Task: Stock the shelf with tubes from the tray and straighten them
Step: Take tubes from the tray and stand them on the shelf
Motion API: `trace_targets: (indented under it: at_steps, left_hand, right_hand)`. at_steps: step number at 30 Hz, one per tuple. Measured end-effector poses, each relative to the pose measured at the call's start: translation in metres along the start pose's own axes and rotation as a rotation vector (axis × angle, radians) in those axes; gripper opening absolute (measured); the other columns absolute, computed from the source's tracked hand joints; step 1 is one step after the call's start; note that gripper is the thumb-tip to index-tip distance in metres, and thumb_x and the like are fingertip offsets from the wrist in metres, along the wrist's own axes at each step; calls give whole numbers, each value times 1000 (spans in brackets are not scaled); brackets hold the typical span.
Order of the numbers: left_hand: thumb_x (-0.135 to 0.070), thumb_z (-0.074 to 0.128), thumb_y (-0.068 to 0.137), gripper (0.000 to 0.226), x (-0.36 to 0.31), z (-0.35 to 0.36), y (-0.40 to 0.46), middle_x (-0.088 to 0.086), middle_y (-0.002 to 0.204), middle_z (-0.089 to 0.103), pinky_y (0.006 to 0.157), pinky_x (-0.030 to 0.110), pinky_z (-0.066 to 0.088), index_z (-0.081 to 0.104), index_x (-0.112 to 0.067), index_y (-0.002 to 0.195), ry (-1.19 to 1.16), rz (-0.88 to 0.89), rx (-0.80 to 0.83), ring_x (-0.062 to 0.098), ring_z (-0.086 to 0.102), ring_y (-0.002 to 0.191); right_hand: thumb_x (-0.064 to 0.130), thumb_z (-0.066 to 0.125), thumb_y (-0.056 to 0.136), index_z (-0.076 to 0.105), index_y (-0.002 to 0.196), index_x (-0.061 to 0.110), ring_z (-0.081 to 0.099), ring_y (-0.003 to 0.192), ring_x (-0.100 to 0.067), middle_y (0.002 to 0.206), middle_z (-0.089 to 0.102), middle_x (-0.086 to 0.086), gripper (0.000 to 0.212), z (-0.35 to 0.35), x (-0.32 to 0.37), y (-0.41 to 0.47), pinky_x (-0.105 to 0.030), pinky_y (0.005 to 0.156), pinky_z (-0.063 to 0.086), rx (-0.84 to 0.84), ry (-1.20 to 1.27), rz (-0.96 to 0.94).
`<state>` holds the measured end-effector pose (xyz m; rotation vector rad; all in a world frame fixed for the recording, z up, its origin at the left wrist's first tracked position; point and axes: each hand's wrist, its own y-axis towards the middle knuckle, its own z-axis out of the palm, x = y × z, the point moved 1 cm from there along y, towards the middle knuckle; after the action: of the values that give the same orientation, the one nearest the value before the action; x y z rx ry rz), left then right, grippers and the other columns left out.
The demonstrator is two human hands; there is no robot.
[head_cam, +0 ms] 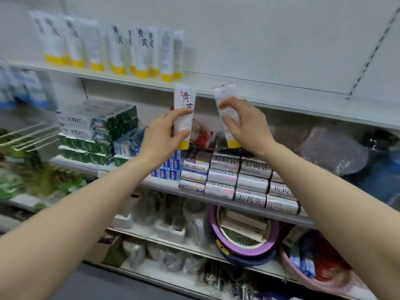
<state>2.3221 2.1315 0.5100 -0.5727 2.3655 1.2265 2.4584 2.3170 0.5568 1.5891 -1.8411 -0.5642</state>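
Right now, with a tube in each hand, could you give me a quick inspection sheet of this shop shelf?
Surface: top shelf, bare on its right part.
Job's things: row of tubes standing cap-down on the left; left tube and right tube held upright below the shelf edge; tray not in view.
Clutter: boxed goods and silver rolls on the shelf below; purple basin lower down.
Grippers: left hand and right hand each grip one tube.
Cables: nothing seen.
Surroundings: white back panel.
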Motion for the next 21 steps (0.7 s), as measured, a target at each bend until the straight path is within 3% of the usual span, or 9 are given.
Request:
trace_targets:
  at_steps: [5,10,21]
  left_hand:
    - [-30,64,84,48,0,-29,57,-5,123,58,85,43,53,49,-45,126,18,22,-114,17,60,102]
    - [-30,63,81,47,2,-34,115,-8,122,58,82,42,53,50,-45,123,34,18,-211,16,62,94]
    - [-26,68,81,53,17,19,195,-3,121,55,85,35,48,47,-45,126,122,-33,-187,20,60,99]
  right_hand:
    - [27,52,91,53,116,25,55,94,-22,106,61,-4,25,-10,-3,79,-28,73,33,-92,61,-46]
    - [22,48,91,52,116,23,50,90,-17,110,60,-3,25,-10,-22,148,-28,78,32,-130,110,-24]
    - [17,53,89,55,116,21,52,107,-20,113,60,-1,27,37,-71,223,-30,86,36,15,60,-83]
